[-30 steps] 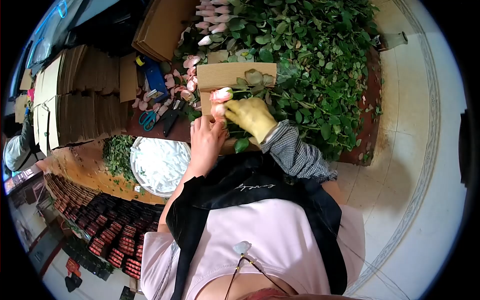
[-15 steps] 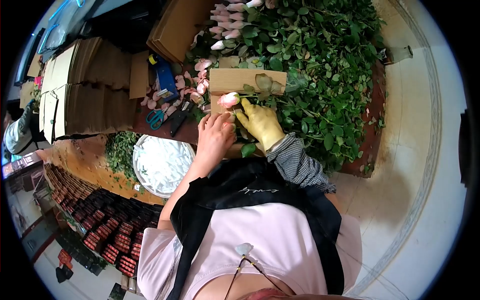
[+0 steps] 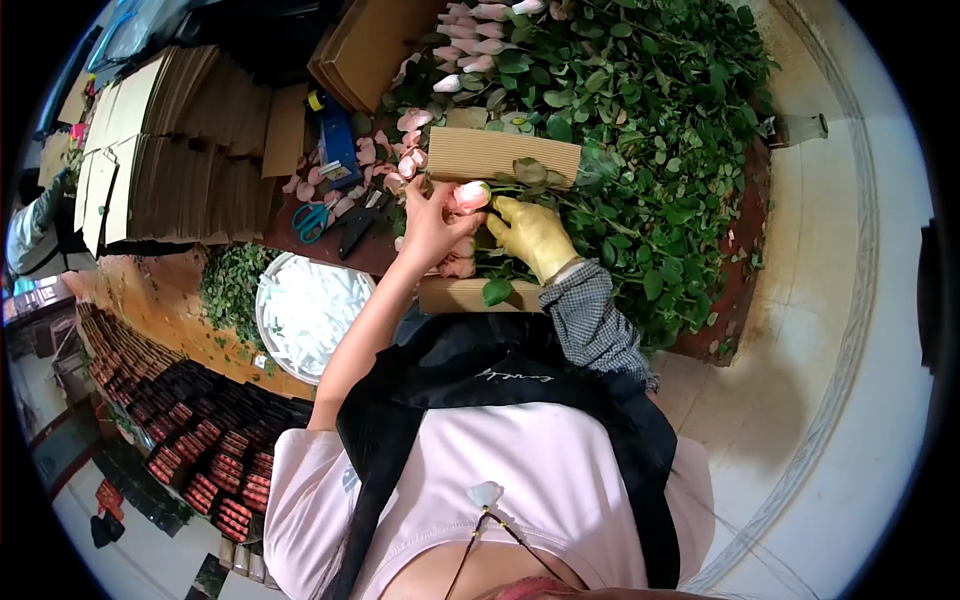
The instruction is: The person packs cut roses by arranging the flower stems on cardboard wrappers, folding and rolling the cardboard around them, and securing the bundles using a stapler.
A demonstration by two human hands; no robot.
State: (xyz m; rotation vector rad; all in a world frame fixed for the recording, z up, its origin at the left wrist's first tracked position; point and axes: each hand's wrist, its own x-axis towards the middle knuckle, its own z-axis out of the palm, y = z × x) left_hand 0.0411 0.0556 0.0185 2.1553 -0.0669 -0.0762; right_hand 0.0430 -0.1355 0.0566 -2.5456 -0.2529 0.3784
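left hand [image 3: 432,222] bare, fingers pinched | right hand [image 3: 532,235] gloved, curled

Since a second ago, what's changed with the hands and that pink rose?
The bare left hand has moved up from the lower rose to touch the pink rose by the gloved right hand. The corrugated cardboard, scissors and white tray stayed put.

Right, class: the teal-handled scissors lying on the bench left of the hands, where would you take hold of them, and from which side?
Take the scissors by the teal handle loops, probably coming from the left. The loops lie at the left end, facing bare dark bench, while the blades point right toward a black tool and loose pink petals that crowd that end.
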